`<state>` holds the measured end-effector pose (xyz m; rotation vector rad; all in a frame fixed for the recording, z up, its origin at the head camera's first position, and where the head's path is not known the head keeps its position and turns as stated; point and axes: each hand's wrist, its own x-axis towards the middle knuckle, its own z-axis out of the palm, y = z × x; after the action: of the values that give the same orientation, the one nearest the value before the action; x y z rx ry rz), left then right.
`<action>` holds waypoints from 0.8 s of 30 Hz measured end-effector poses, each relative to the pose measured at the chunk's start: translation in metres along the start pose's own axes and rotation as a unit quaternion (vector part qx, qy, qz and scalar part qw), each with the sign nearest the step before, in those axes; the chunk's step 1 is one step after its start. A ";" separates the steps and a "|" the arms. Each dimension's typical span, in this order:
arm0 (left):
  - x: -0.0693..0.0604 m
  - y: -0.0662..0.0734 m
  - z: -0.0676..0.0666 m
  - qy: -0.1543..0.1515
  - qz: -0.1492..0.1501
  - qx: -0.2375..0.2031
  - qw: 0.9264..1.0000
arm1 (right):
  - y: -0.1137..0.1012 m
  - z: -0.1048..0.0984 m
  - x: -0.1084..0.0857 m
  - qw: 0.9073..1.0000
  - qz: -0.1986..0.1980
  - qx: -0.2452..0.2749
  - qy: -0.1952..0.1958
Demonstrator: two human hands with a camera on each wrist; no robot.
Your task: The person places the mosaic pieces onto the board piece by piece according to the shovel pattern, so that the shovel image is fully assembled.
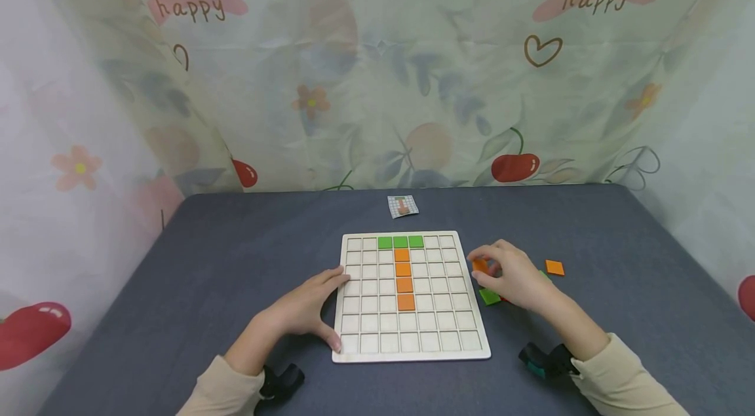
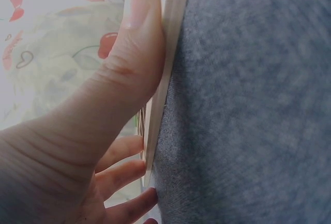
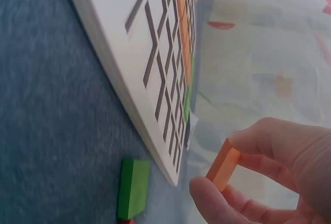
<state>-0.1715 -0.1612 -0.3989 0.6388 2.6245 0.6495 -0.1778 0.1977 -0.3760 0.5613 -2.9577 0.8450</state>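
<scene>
A white grid board (image 1: 377, 342) lies flat on the dark table. Three green tiles (image 1: 400, 242) sit side by side in its far row, and a column of orange tiles (image 1: 404, 284) runs toward me from the middle one. My left hand (image 1: 309, 303) rests against the board's left edge, thumb and fingers spread along it; the left wrist view shows the thumb (image 2: 137, 43) on the rim. Just off the right edge, my right hand (image 1: 508, 274) pinches an orange square tile (image 3: 223, 166) between thumb and fingers, above the table.
Under and beside my right hand lie a loose green tile (image 1: 489, 297) and a partly hidden red piece (image 3: 125, 222). Another orange tile (image 1: 554, 267) lies farther right. A small printed grid card (image 1: 403, 206) is behind the board. A patterned curtain (image 1: 377, 75) hangs behind the table.
</scene>
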 end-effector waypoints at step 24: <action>0.000 0.000 0.001 0.000 -0.012 -0.004 1.000 | -0.033 0.024 0.002 0.998 -0.026 0.028 -0.045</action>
<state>-0.1707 -0.1607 -0.3993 0.6040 2.6243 0.6535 -0.1662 0.1587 -0.3796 0.6947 -2.9931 0.9244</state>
